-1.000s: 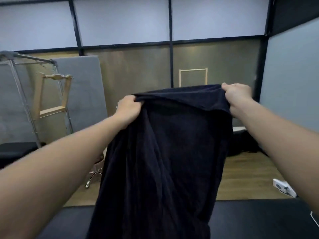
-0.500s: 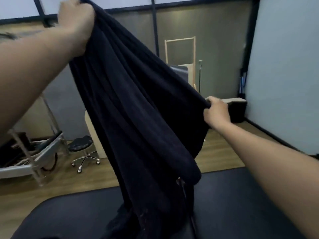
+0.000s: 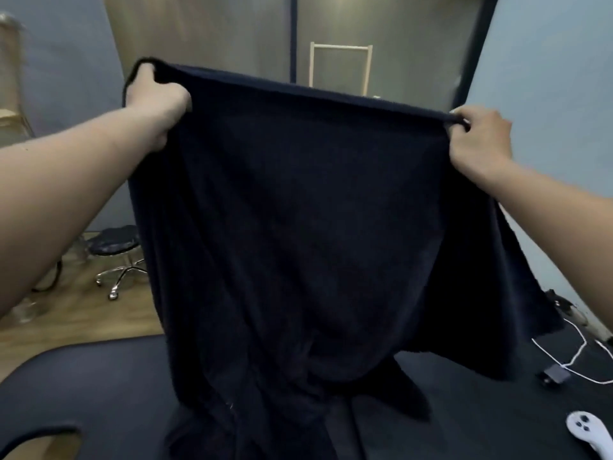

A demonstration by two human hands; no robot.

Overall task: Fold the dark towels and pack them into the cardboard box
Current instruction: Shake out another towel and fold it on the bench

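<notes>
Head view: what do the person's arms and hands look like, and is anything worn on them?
No gloves on the left hand or right hand; the left forearm and right forearm show no sleeve, watch or band in view. The fingers are partly hidden in the dark towel, so a ring cannot be ruled out.

A pale wooden frame stands against a tan panelled wall, just right of a dark vertical post. Left of the frame the wall turns grey-blue; right of it, pale grey. Low and far left of the frame, on the wood floor, sits a black stool with a chrome wheeled base.
</notes>
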